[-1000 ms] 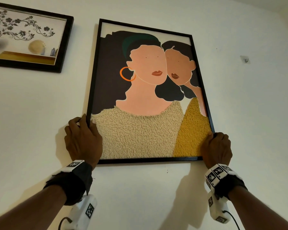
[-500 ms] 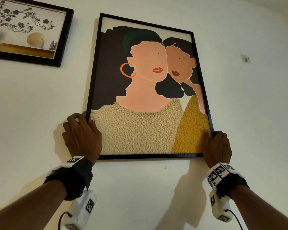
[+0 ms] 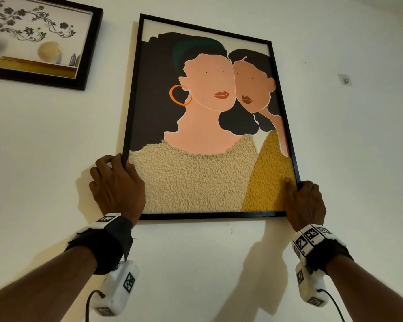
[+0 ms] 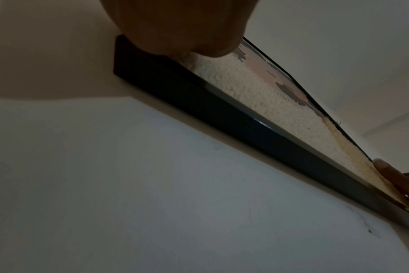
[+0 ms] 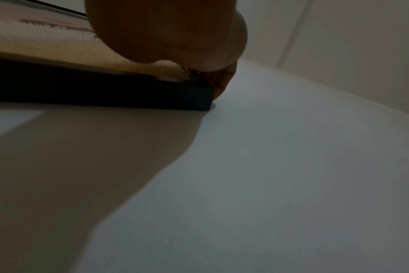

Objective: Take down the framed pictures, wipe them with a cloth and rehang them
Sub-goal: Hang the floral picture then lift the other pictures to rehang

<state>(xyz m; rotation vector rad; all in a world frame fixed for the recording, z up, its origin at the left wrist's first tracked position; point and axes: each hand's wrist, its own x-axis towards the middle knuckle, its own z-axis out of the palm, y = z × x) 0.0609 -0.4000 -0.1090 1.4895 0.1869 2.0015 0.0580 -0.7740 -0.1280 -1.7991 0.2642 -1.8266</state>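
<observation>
I have my left hand [image 3: 119, 187] gripping the lower left corner and my right hand [image 3: 306, 203] gripping the lower right corner of the big portrait picture [image 3: 205, 126], thumbs on its front, the frame flat against the white wall [image 3: 347, 159] beside a smaller floral picture [image 3: 36, 40].

The large framed picture [image 3: 209, 117] hangs right of a smaller framed picture [image 3: 40, 40] (both on the wall [image 3: 358, 159]).

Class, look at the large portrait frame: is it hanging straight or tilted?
Tilted. In the head view the portrait frame leans with its top toward the left, while the left hand and right hand grip its lower corners.
</observation>
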